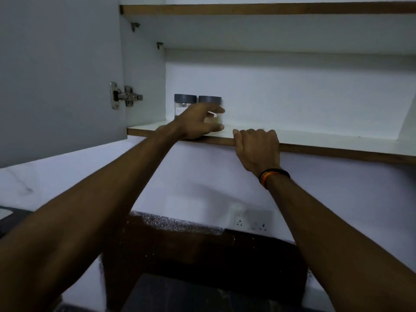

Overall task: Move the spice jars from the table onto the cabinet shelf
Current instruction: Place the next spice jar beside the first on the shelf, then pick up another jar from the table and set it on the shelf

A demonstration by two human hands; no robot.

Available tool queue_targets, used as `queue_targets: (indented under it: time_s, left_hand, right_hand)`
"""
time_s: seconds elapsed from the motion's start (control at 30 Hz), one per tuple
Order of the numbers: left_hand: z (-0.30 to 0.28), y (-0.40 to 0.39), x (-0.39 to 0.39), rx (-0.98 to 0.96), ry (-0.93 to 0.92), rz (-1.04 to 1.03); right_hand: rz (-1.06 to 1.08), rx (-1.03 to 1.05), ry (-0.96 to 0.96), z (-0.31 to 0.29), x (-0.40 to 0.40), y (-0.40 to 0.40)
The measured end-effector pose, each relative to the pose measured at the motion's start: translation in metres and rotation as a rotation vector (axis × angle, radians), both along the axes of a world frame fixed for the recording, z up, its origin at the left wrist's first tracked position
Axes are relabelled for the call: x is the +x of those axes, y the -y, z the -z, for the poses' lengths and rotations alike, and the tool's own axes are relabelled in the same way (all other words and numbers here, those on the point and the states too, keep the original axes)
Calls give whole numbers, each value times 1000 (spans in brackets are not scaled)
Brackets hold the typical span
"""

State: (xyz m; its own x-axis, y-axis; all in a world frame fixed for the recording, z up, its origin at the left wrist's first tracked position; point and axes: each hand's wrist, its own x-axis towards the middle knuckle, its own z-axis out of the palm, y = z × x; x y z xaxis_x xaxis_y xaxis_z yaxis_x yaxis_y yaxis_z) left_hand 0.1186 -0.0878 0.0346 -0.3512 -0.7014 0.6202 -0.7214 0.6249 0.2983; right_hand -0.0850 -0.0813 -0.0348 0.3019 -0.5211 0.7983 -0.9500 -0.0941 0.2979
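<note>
Two clear spice jars with grey lids stand side by side at the back left of the white cabinet shelf (315, 140). The left jar (183, 102) stands free. My left hand (198, 121) reaches in and wraps round the right jar (210, 100), thumb below and fingers across its front, hiding most of its body. My right hand (256, 146) grips the shelf's wooden front edge, fingers curled over onto the shelf top. A black and orange band sits on that wrist.
The grey cabinet door (60, 70) stands open at the left with a metal hinge (126, 95). A second shelf (270, 9) runs above. Below are a white wall, a socket plate (252, 219) and a dark speckled counter (202, 248).
</note>
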Motion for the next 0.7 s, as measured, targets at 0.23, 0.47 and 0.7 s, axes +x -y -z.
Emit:
queue_targets:
  time_s: [0.23, 0.47, 0.7]
  left_hand:
    - [69, -61, -34, -256, -149, 68]
    - [176, -87, -59, -109, -188, 21]
    - [314, -114, -67, 356, -138, -21]
  right_hand:
    - [-195, 8, 189, 44, -2, -33]
    - [-246, 223, 352, 123, -16, -65]
    - [-193, 711, 422, 248, -33, -105]
